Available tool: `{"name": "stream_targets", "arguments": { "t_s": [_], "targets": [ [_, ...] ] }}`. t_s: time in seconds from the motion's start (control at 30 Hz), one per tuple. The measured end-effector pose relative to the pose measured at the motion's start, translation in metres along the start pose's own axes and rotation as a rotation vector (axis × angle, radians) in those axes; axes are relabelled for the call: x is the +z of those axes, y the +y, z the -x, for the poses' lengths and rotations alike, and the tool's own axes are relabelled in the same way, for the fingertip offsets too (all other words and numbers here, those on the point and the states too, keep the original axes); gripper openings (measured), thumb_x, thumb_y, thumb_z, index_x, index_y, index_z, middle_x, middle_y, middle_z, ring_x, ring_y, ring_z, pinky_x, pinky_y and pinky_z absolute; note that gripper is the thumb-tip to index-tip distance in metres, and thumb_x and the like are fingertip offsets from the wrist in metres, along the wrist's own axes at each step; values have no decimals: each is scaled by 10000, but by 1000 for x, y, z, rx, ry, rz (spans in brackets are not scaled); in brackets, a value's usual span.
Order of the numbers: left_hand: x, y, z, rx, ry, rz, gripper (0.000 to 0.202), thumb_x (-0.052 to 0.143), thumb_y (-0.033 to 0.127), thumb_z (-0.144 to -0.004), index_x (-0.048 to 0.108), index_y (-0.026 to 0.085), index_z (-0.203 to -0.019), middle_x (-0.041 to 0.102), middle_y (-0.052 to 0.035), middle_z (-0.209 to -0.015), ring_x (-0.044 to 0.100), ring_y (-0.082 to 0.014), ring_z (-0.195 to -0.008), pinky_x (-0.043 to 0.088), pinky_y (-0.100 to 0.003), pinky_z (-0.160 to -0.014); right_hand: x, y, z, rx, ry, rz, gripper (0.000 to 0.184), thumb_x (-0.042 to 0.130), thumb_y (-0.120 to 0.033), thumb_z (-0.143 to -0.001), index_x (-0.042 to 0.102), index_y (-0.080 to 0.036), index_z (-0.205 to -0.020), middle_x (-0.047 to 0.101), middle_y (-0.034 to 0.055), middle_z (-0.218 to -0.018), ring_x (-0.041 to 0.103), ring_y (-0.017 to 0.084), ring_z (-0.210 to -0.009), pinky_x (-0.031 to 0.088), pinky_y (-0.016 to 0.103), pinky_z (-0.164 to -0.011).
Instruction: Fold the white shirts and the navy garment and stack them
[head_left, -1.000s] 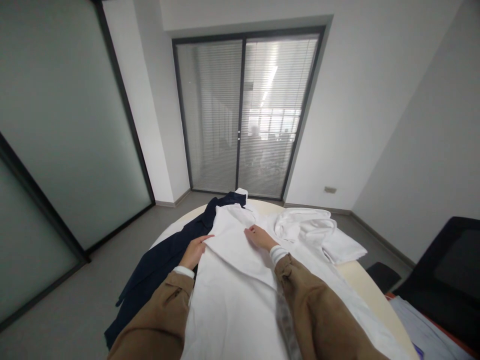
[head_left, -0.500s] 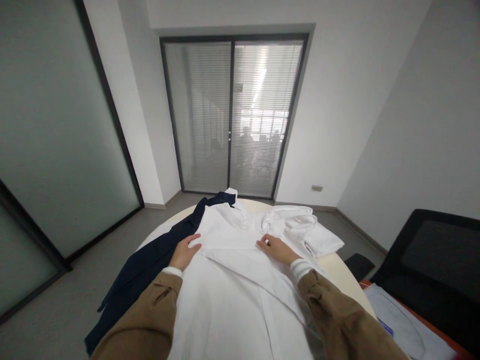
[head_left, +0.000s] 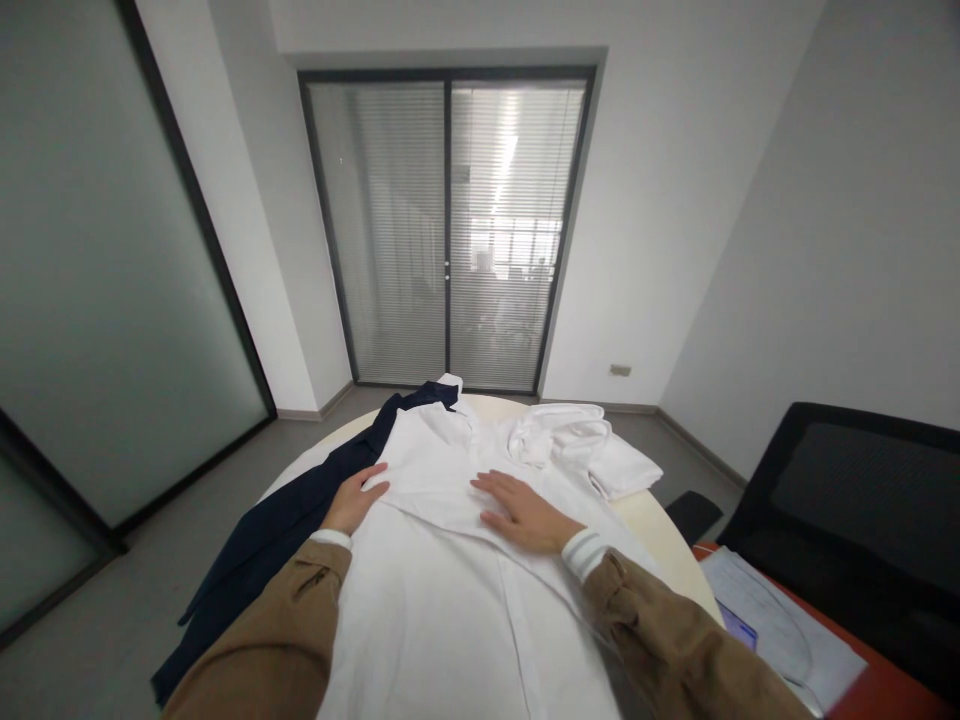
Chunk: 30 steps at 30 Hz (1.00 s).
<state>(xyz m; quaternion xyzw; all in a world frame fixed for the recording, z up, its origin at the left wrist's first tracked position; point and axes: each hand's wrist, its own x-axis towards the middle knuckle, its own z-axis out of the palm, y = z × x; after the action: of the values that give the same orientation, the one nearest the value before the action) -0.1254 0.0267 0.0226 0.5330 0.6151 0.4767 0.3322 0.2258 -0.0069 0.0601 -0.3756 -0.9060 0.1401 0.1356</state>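
White shirt lies collar-far; right hand flat, open, on its middle; left hand open at its left edge.

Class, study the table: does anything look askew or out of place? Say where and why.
The navy garment hangs off the table's left edge toward the floor. A second white garment lies crumpled at the far side. The white shirt lies flat.

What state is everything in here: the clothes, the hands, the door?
white shirt: spread flat, one fold across.
navy garment: stretched out beside the shirt.
white bundle: crumpled.
left hand: flat on shirt edge.
right hand: open, pressing shirt.
glass door: shut, blinds down.
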Motion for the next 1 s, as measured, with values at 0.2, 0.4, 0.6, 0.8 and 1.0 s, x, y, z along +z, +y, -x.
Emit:
{"name": "stream_targets", "arguments": {
  "t_s": [0.2,0.4,0.6,0.8,1.0],
  "targets": [
    [-2,-1,-2,-11,6,7,466,791,319,-648,735,132,-1071,691,-133,-1210,608,-300,-1188,418,-390,-1076,20,-23,23,-114,-189,-25,744,516,-627,-872,336,-282,-1506,238,101,-1600,142,337,-1479,161,555,-1166],
    [-2,-4,-2,6,5,-9,450,791,287,-644,734,143,-1067,689,-122,-1216,600,-298,-1201,408,-390,-1087,-11,-10,28,14,-1,-65,377,432,-481,-953,652,-209,-1095,654,97,-1175,591,220,-1103,433,349,-966],
    [0,-5,-2,10,16,-11,448,757,259,-683,716,146,-1115,681,-114,-1235,600,-281,-1203,406,-375,-1091,-40,40,50,609,-149,160,416,622,-555,-786,651,-149,-872,684,125,-911,632,265,-821,443,347,-718],
    [-1,-7,-2,6,45,6,454,707,220,-725,690,130,-1169,669,-115,-1254,592,-261,-1215,390,-367,-1104,-59,65,76,556,-256,-76,440,496,-562,-861,649,-174,-1000,697,97,-974,638,248,-879,455,321,-747],
    [0,-5,0,4,40,-31,451,695,219,-743,679,126,-1183,664,-125,-1262,601,-255,-1203,406,-362,-1092,-65,77,99,577,-450,-306,736,817,-509,-539,627,-224,-1191,685,68,-1165,620,295,-1088,466,341,-924]
  ]
}}
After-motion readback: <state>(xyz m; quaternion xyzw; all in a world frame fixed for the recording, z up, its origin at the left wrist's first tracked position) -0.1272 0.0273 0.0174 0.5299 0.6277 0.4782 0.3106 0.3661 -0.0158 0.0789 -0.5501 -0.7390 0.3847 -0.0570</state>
